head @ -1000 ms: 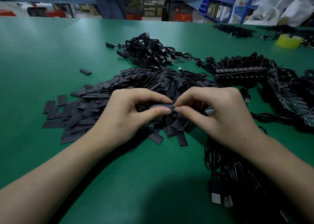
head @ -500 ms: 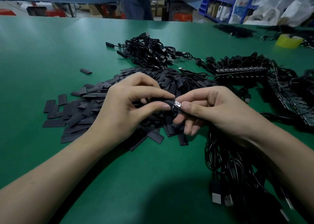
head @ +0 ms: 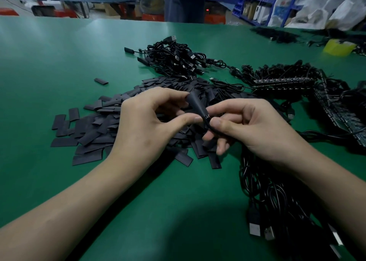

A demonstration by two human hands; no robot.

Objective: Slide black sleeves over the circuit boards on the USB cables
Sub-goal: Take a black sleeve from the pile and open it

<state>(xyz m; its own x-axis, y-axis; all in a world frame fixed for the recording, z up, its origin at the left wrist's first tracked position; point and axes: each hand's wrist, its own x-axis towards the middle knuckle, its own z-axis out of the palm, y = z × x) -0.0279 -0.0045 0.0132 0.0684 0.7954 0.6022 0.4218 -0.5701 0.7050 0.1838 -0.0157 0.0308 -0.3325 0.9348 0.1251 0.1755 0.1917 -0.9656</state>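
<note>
Sleeves lie in a pile [head: 93, 135] on the green table [head: 59, 52]. Over the pile, the left hand [head: 146, 126] pinches one tilted black sleeve [head: 196, 104], with a sliver of circuit board [head: 207, 116] showing below. Over the pile's right edge, the right hand [head: 255, 128] pinches its cable [head: 210, 127].

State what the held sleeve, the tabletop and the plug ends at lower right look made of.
Sleeve: matte black, thin flexible tubing, likely plastic heat-shrink; loose ones lie flat. Tabletop: green mat, faint sheen, probably rubber or vinyl. Plug ends: silvery shells, seemingly metal, on black moulded plastic.
</note>
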